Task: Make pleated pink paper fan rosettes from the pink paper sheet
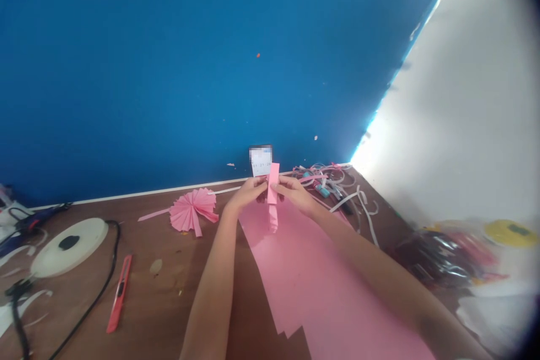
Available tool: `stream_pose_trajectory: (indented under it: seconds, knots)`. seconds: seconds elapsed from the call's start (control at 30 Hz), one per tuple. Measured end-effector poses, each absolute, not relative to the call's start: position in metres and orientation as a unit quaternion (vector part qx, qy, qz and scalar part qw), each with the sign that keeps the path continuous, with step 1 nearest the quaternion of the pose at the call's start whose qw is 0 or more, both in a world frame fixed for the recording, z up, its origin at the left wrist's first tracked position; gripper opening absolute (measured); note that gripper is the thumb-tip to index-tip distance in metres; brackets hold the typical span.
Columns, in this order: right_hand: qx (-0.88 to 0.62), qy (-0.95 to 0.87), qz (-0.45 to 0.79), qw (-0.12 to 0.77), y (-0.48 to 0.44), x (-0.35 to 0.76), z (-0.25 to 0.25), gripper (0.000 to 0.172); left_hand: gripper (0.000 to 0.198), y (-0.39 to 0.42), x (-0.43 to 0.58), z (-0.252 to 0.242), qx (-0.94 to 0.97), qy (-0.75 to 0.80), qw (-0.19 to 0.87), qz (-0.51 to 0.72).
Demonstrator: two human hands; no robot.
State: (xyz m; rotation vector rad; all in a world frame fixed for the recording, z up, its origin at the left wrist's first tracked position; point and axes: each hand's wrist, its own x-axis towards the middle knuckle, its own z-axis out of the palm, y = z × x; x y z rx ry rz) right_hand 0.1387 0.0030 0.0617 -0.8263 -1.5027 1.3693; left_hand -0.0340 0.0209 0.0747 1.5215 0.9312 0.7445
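Between my two hands a narrow pink paper strip (274,180) stands upright, its lower part folded and crumpled-looking. My left hand (250,190) pinches its left edge, thumb on the front face. From the other side my right hand (294,191) grips the right edge, thumb also in front. Fingers behind the strip are hidden. Under my hands and right forearm lies a large pink paper sheet (304,270) with a stepped cut at its near edge. Left of my left hand sits a pleated pink paper fan (192,211) with a thin strip sticking out.
A red box cutter (120,292) lies on the brown table (156,304). Left of it are a round cream lamp-like disc (70,248) and a black cable (110,270). Paper scraps and strips (337,180) pile at the back right. A small display (261,158) leans against the blue wall.
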Motion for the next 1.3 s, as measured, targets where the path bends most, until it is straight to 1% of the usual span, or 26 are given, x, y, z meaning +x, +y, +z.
stream_pose_trajectory:
  seconds: [0.23, 0.47, 0.67, 0.83, 0.97, 1.13, 1.3]
  knots:
    - [-0.330, -0.613, 0.544, 0.468, 0.005, 0.139, 0.061, 0.029, 0.056, 0.017, -0.034, 0.076, 0.650, 0.392, 0.571, 0.311]
    - [-0.330, -0.604, 0.537, 0.488, 0.006, 0.140, 0.060, 0.028, 0.062, 0.024, -0.039, 0.066, 0.670, 0.363, 0.572, 0.303]
    - [-0.350, -0.577, 0.546, 0.497, 0.008, 0.141, 0.057, 0.028, 0.052, 0.026, -0.040, 0.061, 0.672, 0.373, 0.566, 0.298]
    - [-0.357, -0.560, 0.555, 0.501, 0.009, 0.141, 0.053, 0.032, 0.043, 0.028, -0.039, 0.056, 0.675, 0.383, 0.555, 0.300]
    - [-0.365, -0.576, 0.535, 0.499, 0.007, 0.143, 0.055, 0.030, 0.042, 0.029, -0.035, 0.056, 0.670, 0.379, 0.553, 0.320]
    - [-0.359, -0.600, 0.532, 0.477, 0.005, 0.145, 0.064, 0.023, 0.045, 0.029, -0.032, 0.057, 0.656, 0.386, 0.541, 0.359]
    - [-0.353, -0.624, 0.513, 0.472, 0.005, 0.144, 0.065, 0.024, 0.043, 0.030, -0.029, 0.054, 0.646, 0.404, 0.518, 0.389]
